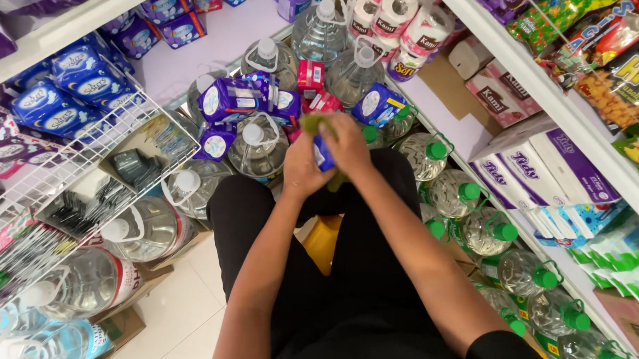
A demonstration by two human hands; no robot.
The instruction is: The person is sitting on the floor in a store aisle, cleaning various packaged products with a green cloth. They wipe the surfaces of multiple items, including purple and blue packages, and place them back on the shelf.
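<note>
I look down at my lap, dressed in black, seated on a yellow stool (323,240) in a shop aisle. My left hand (302,165) grips a small blue packet (324,153) at my knees. My right hand (349,141) presses an olive-green cloth (313,123) against the packet's top. Just beyond my hands lie purple and blue packets (234,99) and small red packets (310,76) piled on top of large clear water bottles (258,145).
Big water bottles with white caps (141,226) stand at left, green-capped ones (473,227) line the right. A white wire rack (86,157) holds blue packs at left. Tissue boxes (546,170), paper rolls (403,27) and snack bags (621,70) fill the right shelves.
</note>
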